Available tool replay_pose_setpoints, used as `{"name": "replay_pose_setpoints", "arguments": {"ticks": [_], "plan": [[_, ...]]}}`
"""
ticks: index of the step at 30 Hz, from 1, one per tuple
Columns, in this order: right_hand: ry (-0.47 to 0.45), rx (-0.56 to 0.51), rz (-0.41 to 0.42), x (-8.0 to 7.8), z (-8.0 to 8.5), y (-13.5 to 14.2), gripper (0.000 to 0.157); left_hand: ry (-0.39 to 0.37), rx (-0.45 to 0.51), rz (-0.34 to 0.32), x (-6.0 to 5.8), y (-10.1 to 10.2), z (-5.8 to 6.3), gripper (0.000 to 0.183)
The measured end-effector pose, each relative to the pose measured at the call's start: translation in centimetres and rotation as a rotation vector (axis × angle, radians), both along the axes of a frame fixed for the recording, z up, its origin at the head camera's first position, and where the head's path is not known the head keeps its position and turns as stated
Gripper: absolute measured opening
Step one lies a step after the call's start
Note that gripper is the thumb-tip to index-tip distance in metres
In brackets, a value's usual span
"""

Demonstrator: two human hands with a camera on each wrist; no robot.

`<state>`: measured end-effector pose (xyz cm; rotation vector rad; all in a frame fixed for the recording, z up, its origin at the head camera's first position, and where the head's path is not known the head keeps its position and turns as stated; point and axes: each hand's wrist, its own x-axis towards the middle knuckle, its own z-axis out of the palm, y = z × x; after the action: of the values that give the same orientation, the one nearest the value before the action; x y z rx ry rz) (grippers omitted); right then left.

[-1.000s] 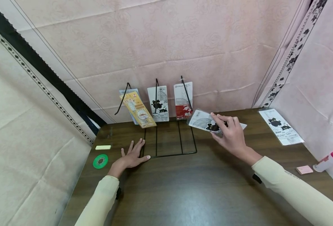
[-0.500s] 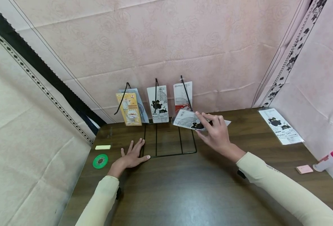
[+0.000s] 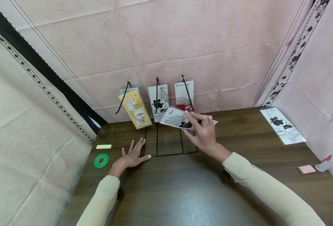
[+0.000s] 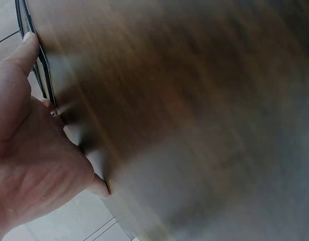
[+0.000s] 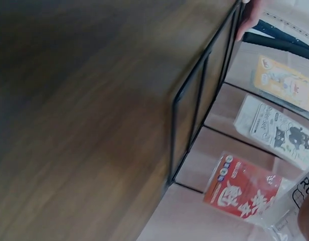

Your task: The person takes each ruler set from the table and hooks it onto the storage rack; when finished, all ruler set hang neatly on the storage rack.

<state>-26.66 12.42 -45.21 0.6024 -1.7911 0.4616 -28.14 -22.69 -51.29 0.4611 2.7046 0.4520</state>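
Observation:
My right hand (image 3: pixel 204 133) pinches a ruler set packet (image 3: pixel 173 117), white with a black cat. It is tilted in front of the black wire display rack (image 3: pixel 166 155), overlapping the bottom of the middle packet. Fingers spread, my left hand (image 3: pixel 131 157) rests at the front left corner of the rack's base. A yellow packet (image 3: pixel 136 110) hangs askew on the left hook over a bluish one. Another ruler set (image 3: pixel 162 99) hangs from the middle hook. On the right hook is a white and red packet (image 3: pixel 186 88), its lower part partly covered by the held packet.
Another ruler set (image 3: pixel 283 125) lies at the table's right side. Nearby are a pink block (image 3: pixel 306 169) and a white bottle with a pink cap (image 3: pixel 331 159). A green ring (image 3: pixel 101 160) and a pale yellow strip (image 3: pixel 103 146) lie left of my left hand.
My right hand has carried the ruler set left, across the front of the rack. The yellow packet has swung on its hook. My left hand has stayed in place.

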Motion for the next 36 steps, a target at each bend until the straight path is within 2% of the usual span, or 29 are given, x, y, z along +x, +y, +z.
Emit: {"name": "replay_pose_setpoints", "arguments": {"ticks": [6,13,21,24,28,36], "plan": [[0.008,-0.042,0.026,-0.1,0.4,-1.6,0.074,-0.014,-0.005,0.009,-0.2,-0.1,-0.3,0.085],[0.004,-0.098,0.043,-0.4,0.6,-2.8,0.073,-0.015,-0.014,0.008,-0.2,-0.1,0.2,0.085],[0.003,-0.158,0.056,-0.4,0.7,-3.2,0.074,-0.023,-0.001,0.019,-1.1,-0.4,-1.3,0.087],[0.009,-0.177,0.07,-0.4,0.7,-3.3,0.075,-0.026,0.008,0.027,-1.2,-0.5,-1.5,0.088],[0.009,-0.199,0.084,-0.3,0.6,-3.5,0.076,-0.029,0.002,0.03,-1.0,-0.5,-1.3,0.088],[0.028,-0.211,0.094,0.0,0.5,-3.8,0.077,-0.025,0.017,0.007,-0.2,0.0,-0.1,0.088]]}}
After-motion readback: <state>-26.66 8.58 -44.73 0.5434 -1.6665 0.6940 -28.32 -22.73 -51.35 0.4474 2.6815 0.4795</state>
